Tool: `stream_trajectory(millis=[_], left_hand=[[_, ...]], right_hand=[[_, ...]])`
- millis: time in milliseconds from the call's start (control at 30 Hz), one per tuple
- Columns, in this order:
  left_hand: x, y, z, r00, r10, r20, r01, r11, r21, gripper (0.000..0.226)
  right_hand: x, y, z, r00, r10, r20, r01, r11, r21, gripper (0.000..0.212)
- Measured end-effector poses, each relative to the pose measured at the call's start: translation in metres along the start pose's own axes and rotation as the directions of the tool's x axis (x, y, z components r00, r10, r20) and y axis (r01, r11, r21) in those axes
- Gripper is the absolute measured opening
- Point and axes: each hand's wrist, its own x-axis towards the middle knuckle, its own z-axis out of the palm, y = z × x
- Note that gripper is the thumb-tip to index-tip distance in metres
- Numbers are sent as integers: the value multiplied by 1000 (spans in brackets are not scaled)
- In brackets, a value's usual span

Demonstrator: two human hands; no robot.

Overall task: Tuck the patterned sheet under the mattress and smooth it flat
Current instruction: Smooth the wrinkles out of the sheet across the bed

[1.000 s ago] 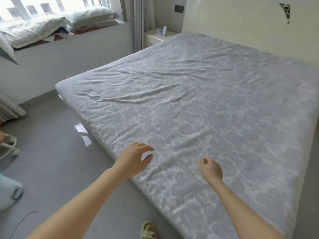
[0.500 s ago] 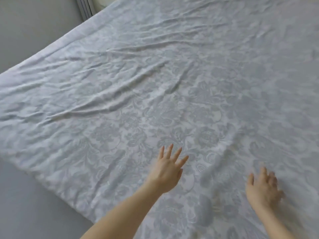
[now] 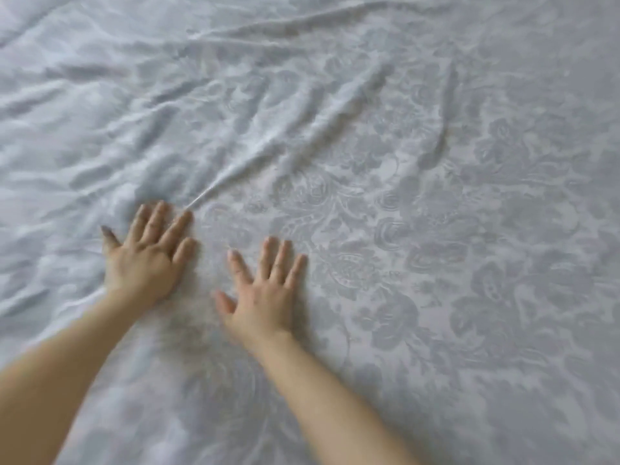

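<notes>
Your left grip (image 3: 144, 260) & right grip (image 3: 265, 297) lie flat, fingers spread, holding nothing, palms on the patterned sheet (image 3: 436, 229), which fills the view; edges not visible. Flat b/c you're smoothing, prob.: long crease (image 3: 268, 156) starts at left fingertips (image 3: 186, 218), so push along it.

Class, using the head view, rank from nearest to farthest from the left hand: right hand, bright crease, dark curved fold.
1. Bright crease, at the fingertips of the left hand.
2. Right hand, beside it.
3. Dark curved fold, far upper right.

Both flat palms, seemingly pressing, on wrinkled patterned sheet (image 3: 402, 229).
</notes>
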Motion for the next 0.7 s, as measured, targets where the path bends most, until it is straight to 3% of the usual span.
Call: stream_trajectory(millis=[67, 100, 167, 200, 233, 300, 333, 367, 400, 433, 500, 567, 600, 633, 700], left_hand=[[11, -44, -11, 992, -58, 115, 59, 998, -6, 70], [15, -50, -17, 994, -44, 100, 44, 999, 0, 70], [21, -41, -33, 999, 29, -29, -30, 999, -27, 71], [24, -31, -40, 989, 108, -102, -112, 993, -31, 72], [28, -16, -47, 958, 232, -170, -238, 971, -12, 69], [42, 17, -50, 813, 534, -233, -538, 841, 53, 59], [53, 34, -49, 728, 651, -215, -650, 755, 85, 56], [67, 45, -47, 672, 713, -200, -710, 697, 102, 56], [87, 44, -44, 672, 719, -177, -715, 692, 97, 56], [107, 36, -40, 721, 662, -205, -660, 746, 86, 57], [164, -32, -17, 857, 425, -292, -436, 900, 29, 53], [211, -136, 6, 965, 150, -217, -154, 988, -1, 59], [225, -184, 19, 988, 32, -149, -36, 999, -25, 70], [231, -221, 28, 993, -74, -94, 66, 994, -84, 80], [227, -256, 36, 972, -233, -33, 219, 948, -231, 79]], right_hand=[[11, -37, -6, 987, -152, 54, 147, 986, 75, 65], [16, -28, -10, 987, -161, -1, 160, 978, 131, 62], [18, 26, -22, 980, -18, -197, 57, 979, 194, 57], [17, 67, -29, 948, 148, -281, -88, 973, 215, 56], [16, 114, -39, 879, 357, -317, -292, 927, 235, 59], [14, 200, -63, 631, 744, -219, -692, 667, 276, 74], [19, 229, -74, 494, 861, -123, -813, 508, 287, 80], [31, 242, -82, 402, 915, -41, -875, 397, 278, 84], [53, 239, -85, 370, 929, -12, -896, 361, 261, 83], [82, 221, -82, 400, 916, -23, -891, 395, 225, 80], [154, 145, -63, 620, 776, -117, -768, 630, 115, 73], [213, 20, -39, 880, 429, -203, -436, 900, 12, 66], [229, -46, -28, 960, 204, -191, -210, 978, -12, 62], [235, -107, -21, 992, -18, -127, 14, 999, -33, 59], [231, -179, -17, 955, -293, 31, 295, 955, -46, 53]])
